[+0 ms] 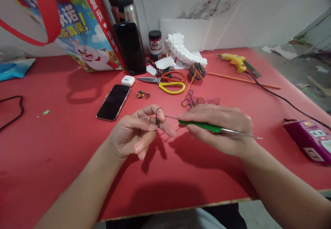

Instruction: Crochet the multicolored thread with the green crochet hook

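My left hand [138,129] pinches a dark thread [157,115] between thumb and fingers, and a loop of it goes round the raised index finger. In my right hand [217,122] is a crochet hook [200,125] with a green handle and a thin metal shaft at each end. Its left tip reaches the loop at my left fingers; the exact contact is too small to make out. Loose multicoloured thread [195,100] lies behind my right hand, and an orange strand runs from it up to a ball of thread [197,71].
Behind my hands lie scissors [170,85], a phone [113,102], an earbud case [128,81] and a small crocheted piece [143,94]. A yellow glue gun [234,61] and a purple power strip [310,141] are at right. A printed bag [88,32] stands back left.
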### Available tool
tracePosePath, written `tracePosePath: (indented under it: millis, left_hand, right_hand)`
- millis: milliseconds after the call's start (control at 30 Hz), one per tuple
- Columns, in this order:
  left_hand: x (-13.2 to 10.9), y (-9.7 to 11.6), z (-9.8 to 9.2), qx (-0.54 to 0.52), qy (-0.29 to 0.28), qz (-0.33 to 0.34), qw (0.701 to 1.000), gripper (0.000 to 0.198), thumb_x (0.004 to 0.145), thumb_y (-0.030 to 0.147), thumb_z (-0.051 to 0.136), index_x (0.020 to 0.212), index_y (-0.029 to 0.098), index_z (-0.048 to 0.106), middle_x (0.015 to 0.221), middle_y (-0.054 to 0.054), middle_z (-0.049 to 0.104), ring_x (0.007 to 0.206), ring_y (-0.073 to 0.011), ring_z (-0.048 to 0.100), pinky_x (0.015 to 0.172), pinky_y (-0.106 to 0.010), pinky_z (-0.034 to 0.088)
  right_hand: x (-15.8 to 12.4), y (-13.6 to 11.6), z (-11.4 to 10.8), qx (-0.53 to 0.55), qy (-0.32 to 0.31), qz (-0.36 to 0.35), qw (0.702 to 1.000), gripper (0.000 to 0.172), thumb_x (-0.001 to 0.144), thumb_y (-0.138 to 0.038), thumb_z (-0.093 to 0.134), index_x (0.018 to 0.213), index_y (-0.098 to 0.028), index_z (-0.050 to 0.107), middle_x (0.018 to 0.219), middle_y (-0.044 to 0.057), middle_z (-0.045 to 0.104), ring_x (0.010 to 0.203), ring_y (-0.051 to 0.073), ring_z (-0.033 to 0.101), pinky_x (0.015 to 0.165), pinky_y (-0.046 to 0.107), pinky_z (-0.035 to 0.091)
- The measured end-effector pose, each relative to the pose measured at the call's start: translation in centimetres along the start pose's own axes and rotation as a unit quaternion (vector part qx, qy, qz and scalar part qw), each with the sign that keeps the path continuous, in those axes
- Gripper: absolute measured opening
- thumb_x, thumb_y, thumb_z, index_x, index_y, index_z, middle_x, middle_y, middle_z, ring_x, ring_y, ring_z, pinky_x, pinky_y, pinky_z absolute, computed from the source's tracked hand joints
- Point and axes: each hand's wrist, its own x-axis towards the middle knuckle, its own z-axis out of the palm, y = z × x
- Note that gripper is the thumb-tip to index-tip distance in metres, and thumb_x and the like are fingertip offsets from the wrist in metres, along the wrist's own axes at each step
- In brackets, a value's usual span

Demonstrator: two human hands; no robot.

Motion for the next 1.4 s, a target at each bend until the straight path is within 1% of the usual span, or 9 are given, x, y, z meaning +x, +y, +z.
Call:
tracePosePath:
  millis: [167,300,467,633,800,1033,1167,1267,1400]
  left_hand:
    - [0.0,-0.2,0.2,-0.02,-0.004,0.044,0.999,0.04,0.082,-0.005,0.042,0.093,0.014,0.075,0.1,-0.015,0.085,0.023,-0.0054,0.048,0.031,-0.016,0.048]
    - [0.1,-0.8,-0.3,-0.03,-0.014,0.047,0.998,0.037,0.081,-0.003,0.044,0.087,0.016,0.075,0.105,-0.015,0.085,0.025,-0.0056,0.049,0.031,-0.016,0.048]
    - [0.1,-1.2,-1.1,-0.043,-0.026,0.038,0.998,0.036,0.079,0.0,0.045,0.087,0.018,0.076,0.107,-0.012,0.085,0.022,-0.0054,0.045,0.026,-0.015,0.042]
    - [0.1,-1.2,-0.5,-0.049,0.001,0.063,0.997,0.043,0.082,-0.002,0.036,0.091,0.018,0.073,0.103,-0.014,0.084,0.018,-0.0029,0.035,0.024,-0.013,0.037]
    - [0.1,-1.3,-0.2,-0.069,0.049,0.069,0.994,0.043,0.095,0.007,0.028,0.092,0.019,0.069,0.1,-0.016,0.082,0.018,-0.0022,0.029,0.022,-0.013,0.032]
    - [0.3,-1.1,0.1,-0.046,0.031,0.046,0.997,0.044,0.093,0.004,0.029,0.093,0.018,0.07,0.099,-0.016,0.083,0.02,-0.0051,0.038,0.024,-0.016,0.039]
    - [0.6,-1.3,0.4,-0.047,0.046,0.07,0.995,0.047,0.086,-0.006,0.03,0.09,0.016,0.071,0.1,-0.014,0.083,0.025,-0.0022,0.041,0.031,-0.012,0.045]
    - [0.7,-1.5,0.3,-0.072,0.039,0.07,0.994,0.043,0.085,-0.006,0.033,0.084,0.015,0.07,0.099,-0.013,0.083,0.025,-0.0005,0.038,0.031,-0.011,0.045]
    - [0.7,-1.6,-0.2,-0.099,-0.003,0.058,0.993,0.032,0.081,-0.004,0.042,0.079,0.014,0.068,0.102,-0.012,0.083,0.021,0.0019,0.025,0.026,-0.009,0.037]
  right_hand:
    - [-0.2,-0.4,0.8,-0.014,0.026,-0.025,0.999,0.03,0.095,-0.007,0.068,0.117,-0.022,0.082,0.086,0.008,0.082,0.075,0.017,0.078,0.07,0.026,0.065]
    - [-0.5,-0.4,1.3,-0.033,0.035,-0.066,0.997,0.034,0.093,-0.005,0.069,0.122,-0.019,0.079,0.095,0.011,0.083,0.08,0.017,0.079,0.071,0.024,0.066]
    - [-0.6,-0.3,1.4,-0.041,0.038,-0.067,0.996,0.039,0.093,-0.006,0.069,0.128,-0.022,0.077,0.098,0.01,0.083,0.08,0.019,0.08,0.069,0.027,0.067]
    - [-0.7,-0.8,1.1,-0.039,0.042,-0.047,0.997,0.039,0.093,-0.005,0.068,0.127,-0.022,0.077,0.099,0.01,0.083,0.082,0.017,0.08,0.075,0.024,0.067]
    - [-0.6,-0.9,0.9,-0.038,0.031,-0.048,0.998,0.035,0.094,-0.006,0.067,0.123,-0.022,0.079,0.094,0.009,0.082,0.078,0.017,0.079,0.07,0.024,0.066]
    - [-0.4,-0.3,1.1,-0.004,0.039,-0.049,0.998,0.031,0.094,-0.007,0.067,0.117,-0.023,0.081,0.087,0.007,0.082,0.072,0.017,0.078,0.066,0.026,0.066]
    - [-0.9,-0.5,1.8,-0.071,0.054,-0.036,0.995,0.031,0.094,-0.006,0.067,0.118,-0.02,0.08,0.092,0.009,0.081,0.074,0.016,0.077,0.068,0.025,0.065]
    - [-1.3,-0.4,2.3,-0.119,0.048,-0.056,0.99,0.033,0.095,-0.006,0.067,0.125,-0.015,0.076,0.096,0.013,0.08,0.08,0.018,0.077,0.071,0.026,0.065]
    - [-1.6,-0.2,2.5,-0.085,0.05,-0.068,0.993,0.04,0.096,-0.006,0.066,0.134,-0.018,0.071,0.103,0.013,0.079,0.087,0.019,0.078,0.075,0.028,0.066]
